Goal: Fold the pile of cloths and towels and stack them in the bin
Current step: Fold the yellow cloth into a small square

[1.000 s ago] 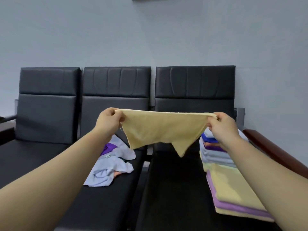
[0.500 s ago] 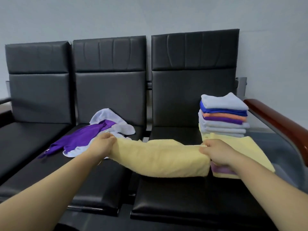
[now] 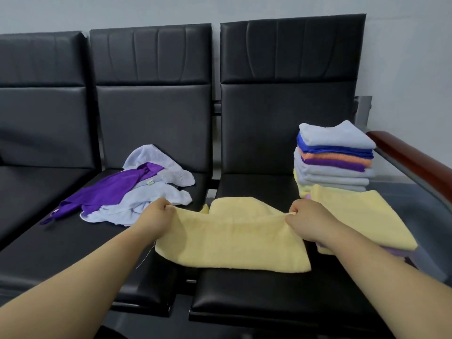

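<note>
A yellow towel (image 3: 234,241) lies partly folded across the right black seat (image 3: 256,297), its far part bunched behind the fold. My left hand (image 3: 156,214) pinches its upper left corner and my right hand (image 3: 308,218) pinches its upper right corner. On the middle seat a loose pile of cloths (image 3: 127,194), purple and pale lavender, lies unfolded. At the right stands a tall stack of folded towels (image 3: 335,157). In front of it, a low stack has a folded yellow towel (image 3: 362,214) on top, with a purple edge showing beneath. No bin is in view.
Three black padded seats stand in a row against a grey wall. The left seat (image 3: 31,192) holds nothing visible. A reddish-brown wooden armrest (image 3: 415,160) runs along the right side, beside the stacks.
Both hands have lowered the yellow towel from mid-air onto the right seat, keeping hold of its corners. The view has tipped downward toward the seats.
</note>
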